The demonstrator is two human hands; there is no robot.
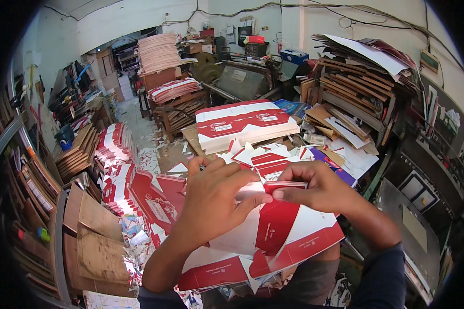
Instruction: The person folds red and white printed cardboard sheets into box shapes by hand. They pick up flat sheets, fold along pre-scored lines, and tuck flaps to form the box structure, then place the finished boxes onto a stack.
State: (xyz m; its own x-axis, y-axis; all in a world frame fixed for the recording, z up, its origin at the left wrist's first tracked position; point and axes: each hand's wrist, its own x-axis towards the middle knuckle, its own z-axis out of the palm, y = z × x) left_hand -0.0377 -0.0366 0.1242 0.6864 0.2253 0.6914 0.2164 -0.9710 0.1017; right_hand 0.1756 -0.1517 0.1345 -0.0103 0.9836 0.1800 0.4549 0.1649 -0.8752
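In front of me lies a stack of red-and-white printed cardboard box blanks [278, 224], with cut flaps and slanted edges. My right hand [317, 186] pinches a red flap edge of the blanks between thumb and fingers. Close beside it, my left hand [214, 193] curls over the white edge of the same blanks, its thumb pressed near the right thumb. Part of what the left fingers grip is hidden behind the hand. Another red printed panel [157, 203] stands tilted at the left of my left wrist.
Beyond my hands sits a thick pile of uncut red-and-white sheets [247, 121], with white and red offcuts [242, 152] before it. More stacked blanks [117, 188] stand at left. Wooden boards [355, 87] fill a rack at right, near a dark machine [407, 232].
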